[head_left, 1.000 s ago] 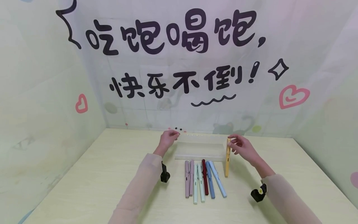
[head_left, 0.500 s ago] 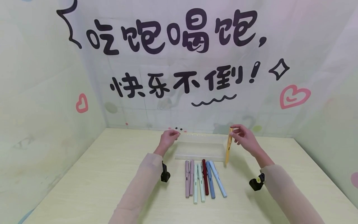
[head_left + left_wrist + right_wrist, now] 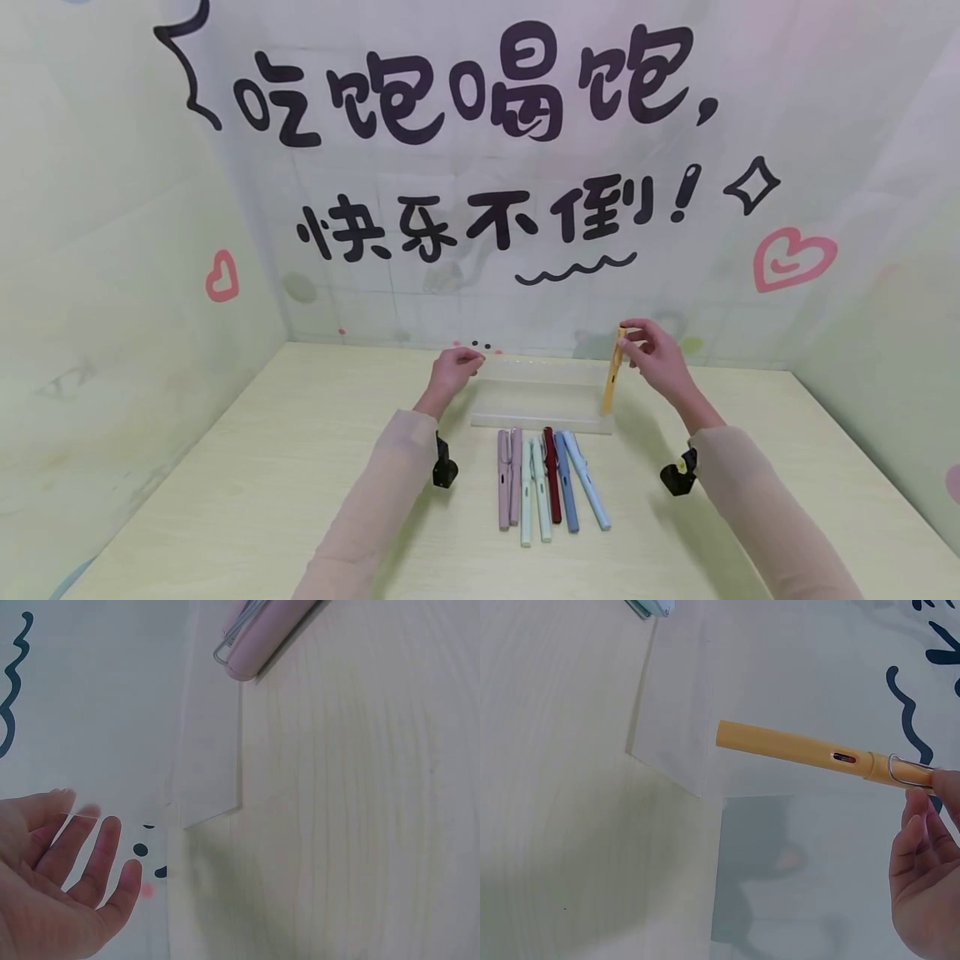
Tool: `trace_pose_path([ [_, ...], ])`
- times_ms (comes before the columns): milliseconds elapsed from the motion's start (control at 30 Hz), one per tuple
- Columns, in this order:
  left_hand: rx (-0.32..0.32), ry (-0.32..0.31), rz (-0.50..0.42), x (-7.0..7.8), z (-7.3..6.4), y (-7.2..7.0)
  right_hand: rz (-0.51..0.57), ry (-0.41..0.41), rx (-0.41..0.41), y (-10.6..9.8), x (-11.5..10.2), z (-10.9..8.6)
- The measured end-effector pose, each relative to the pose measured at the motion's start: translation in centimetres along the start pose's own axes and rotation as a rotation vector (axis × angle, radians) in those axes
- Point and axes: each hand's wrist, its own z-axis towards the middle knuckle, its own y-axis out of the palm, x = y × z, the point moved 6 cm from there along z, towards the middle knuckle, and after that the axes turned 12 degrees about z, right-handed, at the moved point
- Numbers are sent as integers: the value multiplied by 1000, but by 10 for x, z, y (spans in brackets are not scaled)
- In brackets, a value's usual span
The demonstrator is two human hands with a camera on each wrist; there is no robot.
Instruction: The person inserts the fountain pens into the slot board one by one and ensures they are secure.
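Note:
In the head view, my right hand [image 3: 654, 357] pinches a yellow pen [image 3: 612, 377] by its clip end. The pen hangs nearly upright, its lower end overlapping the right end of a clear plastic stand [image 3: 540, 423]. The right wrist view shows the yellow pen [image 3: 795, 746] with its wire clip under my thumb and fingertips. At the stand's upper left corner, my left hand [image 3: 452, 372] pinches its thin transparent edge between thumb and fingers; the other fingers are loosely spread in the left wrist view. The stand has a raised back and a low front ledge [image 3: 214, 750].
In front of the stand lie several capped pens side by side: two purple pens [image 3: 503, 487], two mint pens [image 3: 526, 496], a dark red pen [image 3: 552, 479], a blue pen [image 3: 567, 487] and a light blue pen [image 3: 588, 483]. A printed cloth backdrop [image 3: 420, 308] rises behind the table.
My right hand has moved up and back with the yellow pen, bringing its lower end from the table in front to over the stand's right end. My left hand stays at the corner.

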Motion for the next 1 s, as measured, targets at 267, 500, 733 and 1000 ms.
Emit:
trace_pose_path([
  [267,7,2,8,-1,1,1,7,-57,33,10,-23,-6],
  [500,-4,-4,4,-1,0,1,-23,-32,-10,14,-6,-4],
  [733,-17,-31,8,-1,-1,1,-40,-3,-51,14,15,0],
  [1000,-21,-33,-6,-2,0,1,-49,39,-71,17,22,3],
])
